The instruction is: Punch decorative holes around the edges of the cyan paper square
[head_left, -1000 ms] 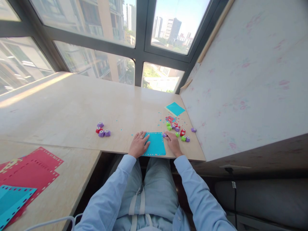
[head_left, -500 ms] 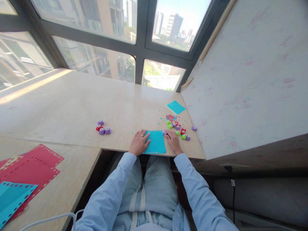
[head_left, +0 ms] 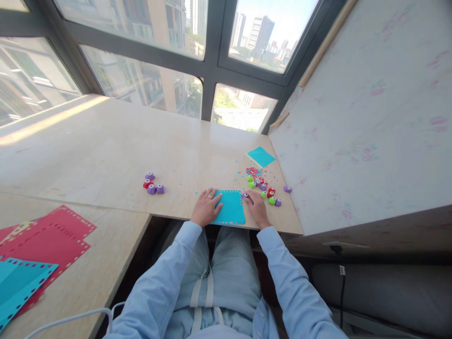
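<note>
Both hands are down on the work. Our left hand [head_left: 205, 207] lies flat, fingers spread wide, pinning the left side of the teal sheet [head_left: 230, 207], which sits at the near edge of the counter [head_left: 106, 150], right in front of us. Our right hand [head_left: 256, 207] is curled over a small purple punch [head_left: 244, 195] set at the sheet's top right corner; how tightly the fingers close on it we cannot tell.

To punch cleanly, we judge it best to keep the left palm heavy so the sheet cannot creep, seat the punch square to the edge in line with the holes already along the border, and press straight down.

Just beyond the right hand lie more punches [head_left: 268, 193] and scattered confetti [head_left: 251, 172], with a smaller teal square [head_left: 260, 156] farther back. Another cluster of punches [head_left: 153, 183] sits well to the left, and perforated red and teal sheets [head_left: 38, 245] lie at far left.
</note>
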`<state>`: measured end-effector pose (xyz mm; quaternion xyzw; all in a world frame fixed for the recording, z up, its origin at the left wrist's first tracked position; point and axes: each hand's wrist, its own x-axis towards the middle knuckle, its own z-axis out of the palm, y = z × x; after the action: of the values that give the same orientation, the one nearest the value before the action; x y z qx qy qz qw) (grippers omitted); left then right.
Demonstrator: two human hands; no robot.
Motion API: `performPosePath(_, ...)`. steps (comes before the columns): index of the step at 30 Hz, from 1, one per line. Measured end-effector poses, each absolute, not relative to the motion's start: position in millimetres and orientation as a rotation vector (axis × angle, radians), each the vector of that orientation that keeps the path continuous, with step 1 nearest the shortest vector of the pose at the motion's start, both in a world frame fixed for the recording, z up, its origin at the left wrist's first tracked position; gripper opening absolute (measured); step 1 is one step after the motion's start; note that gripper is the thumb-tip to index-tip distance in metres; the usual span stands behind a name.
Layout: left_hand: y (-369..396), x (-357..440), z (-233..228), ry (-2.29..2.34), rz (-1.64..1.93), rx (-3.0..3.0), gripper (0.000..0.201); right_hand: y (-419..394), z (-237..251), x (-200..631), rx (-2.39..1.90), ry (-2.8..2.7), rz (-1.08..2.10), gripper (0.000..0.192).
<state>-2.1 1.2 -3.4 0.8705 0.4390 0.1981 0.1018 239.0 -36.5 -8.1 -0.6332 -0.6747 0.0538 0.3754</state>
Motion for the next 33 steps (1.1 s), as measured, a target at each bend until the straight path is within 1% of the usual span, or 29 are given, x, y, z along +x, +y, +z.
performPosePath(33,0.3,-1.5,-1.9,1.305,0.579,2.563,0.043,-33.9,-4.2,239.0,-1.661,-1.803,0.154,0.036)
